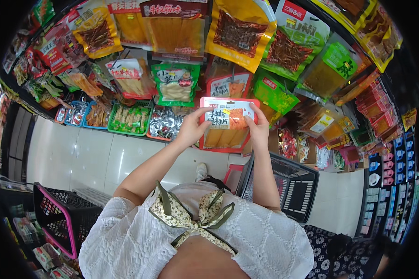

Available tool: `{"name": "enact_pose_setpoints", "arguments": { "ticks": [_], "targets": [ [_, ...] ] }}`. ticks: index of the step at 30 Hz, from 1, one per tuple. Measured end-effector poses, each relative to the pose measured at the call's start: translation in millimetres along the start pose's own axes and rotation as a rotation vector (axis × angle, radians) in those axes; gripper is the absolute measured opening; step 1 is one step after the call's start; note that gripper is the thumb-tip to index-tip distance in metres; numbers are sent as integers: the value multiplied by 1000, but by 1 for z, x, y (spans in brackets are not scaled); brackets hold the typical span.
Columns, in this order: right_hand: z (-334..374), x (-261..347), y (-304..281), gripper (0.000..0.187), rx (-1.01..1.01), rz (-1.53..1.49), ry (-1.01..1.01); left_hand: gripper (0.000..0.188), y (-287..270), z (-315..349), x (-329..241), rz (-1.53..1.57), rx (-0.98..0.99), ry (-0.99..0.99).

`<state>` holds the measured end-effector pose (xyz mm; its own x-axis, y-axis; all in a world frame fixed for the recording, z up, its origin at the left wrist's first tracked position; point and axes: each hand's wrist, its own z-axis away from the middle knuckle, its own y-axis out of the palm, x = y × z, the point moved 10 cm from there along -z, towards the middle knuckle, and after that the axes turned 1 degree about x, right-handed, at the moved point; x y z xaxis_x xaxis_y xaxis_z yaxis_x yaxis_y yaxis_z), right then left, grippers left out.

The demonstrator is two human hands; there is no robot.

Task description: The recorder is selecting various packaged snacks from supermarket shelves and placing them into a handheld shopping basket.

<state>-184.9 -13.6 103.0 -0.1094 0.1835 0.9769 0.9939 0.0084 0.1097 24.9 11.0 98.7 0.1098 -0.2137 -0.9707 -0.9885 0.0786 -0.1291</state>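
"Snack packet (229, 124): what's it made of?"

"Glossy plastic, flat and rectangular, its clear window showing smooth tan strips (224, 138)."

"Where is it?"

"Between the left hand (191, 129) and right hand (259, 129), each pinching a side edge."

"What's around?"

"Red-bordered packet (228, 84) hanging just beyond both hands, latticed black basket (299, 194) below the right, green basket (126, 133) left of the left."
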Motion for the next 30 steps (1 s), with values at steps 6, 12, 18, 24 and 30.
{"name": "enact_pose_setpoints", "arguments": {
  "ticks": [6, 12, 18, 24, 30],
  "targets": [
    [-76, -15, 0, 42, 12, 90, -66, 38, -8, -66, 24, -110, -74, -36],
    [-111, -36, 1, 42, 40, 50, -77, 39, -10, -92, 11, -77, -145, 112],
    [-112, -56, -2, 40, 27, 20, 3, 40, -5, -95, 23, -326, -49, -21],
    [-127, -61, -1, 37, -25, -8, -36, 41, -9, -108, 24, -335, -112, 53],
    [-133, -66, 1, 29, -69, 1, -122, 40, -12, -117, 50, -366, -29, -53]
  ]
}}
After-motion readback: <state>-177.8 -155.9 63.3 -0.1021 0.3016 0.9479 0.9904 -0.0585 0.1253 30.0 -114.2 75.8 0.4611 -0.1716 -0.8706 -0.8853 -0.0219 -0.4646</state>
